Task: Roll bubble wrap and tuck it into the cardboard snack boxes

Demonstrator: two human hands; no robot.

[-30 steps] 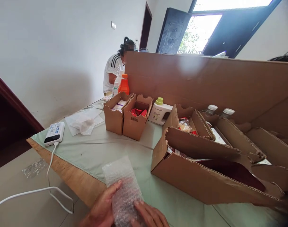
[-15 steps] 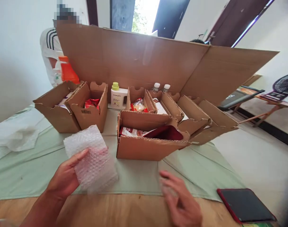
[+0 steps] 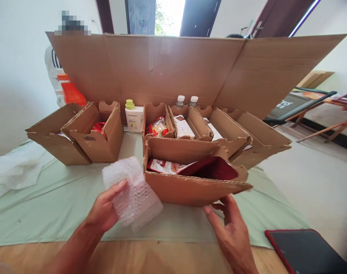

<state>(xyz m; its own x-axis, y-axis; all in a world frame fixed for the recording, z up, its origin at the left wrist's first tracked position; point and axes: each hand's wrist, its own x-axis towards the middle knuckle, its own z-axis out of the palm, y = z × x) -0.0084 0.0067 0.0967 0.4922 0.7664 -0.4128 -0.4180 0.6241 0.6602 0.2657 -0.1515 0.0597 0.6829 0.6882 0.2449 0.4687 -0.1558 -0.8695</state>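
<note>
My left hand [image 3: 106,207] is closed on a folded piece of bubble wrap [image 3: 132,196], its thumb lying on top. The wrap is just left of the front cardboard box [image 3: 184,188] and overlaps its near corner in view. Inside that box are a white and red packet [image 3: 166,166] and a dark red pouch [image 3: 210,168]. My right hand [image 3: 228,224] is at the box's lower right edge, thumb and fingers apart. Some of its fingertips are hidden by the box edge, and whether they bear on it is unclear.
Several cardboard boxes [image 3: 105,142] stand in a row behind, before a tall cardboard panel [image 3: 173,64]. A white bottle [image 3: 134,118] with a green cap is between them. More bubble wrap [image 3: 13,169] lies left. A dark tablet [image 3: 307,249] is at front right. A person [image 3: 52,72] is behind the panel.
My left hand has carried the bubble wrap right, towards the front box. My right hand has moved up and right to the box's lower edge. The view has shifted.
</note>
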